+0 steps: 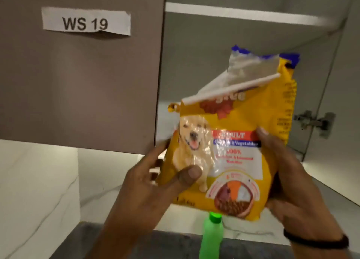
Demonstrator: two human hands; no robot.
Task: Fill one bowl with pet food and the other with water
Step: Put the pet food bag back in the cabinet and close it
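Fetching food: my left hand (152, 180) and right hand (292, 180) clasp the dog-food bag (233, 151) between them, green bottle (211, 237) just below. Next I need a bowl; none shows.

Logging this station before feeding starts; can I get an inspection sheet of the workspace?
Surface: dark countertop, pale marbled wall behind.
Job's things: yellow dog food bag, top folded over with a white strip across it, held before the open cabinet; green bottle, upright and capped, below it; no bowls in view.
Clutter: nothing seen.
Grips: left hand holds the bag's left edge, thumb on front; right hand holds its right edge.
Cables: nothing seen.
Surroundings: cabinet has a white shelf and a hinge; closed door labelled WS 19.
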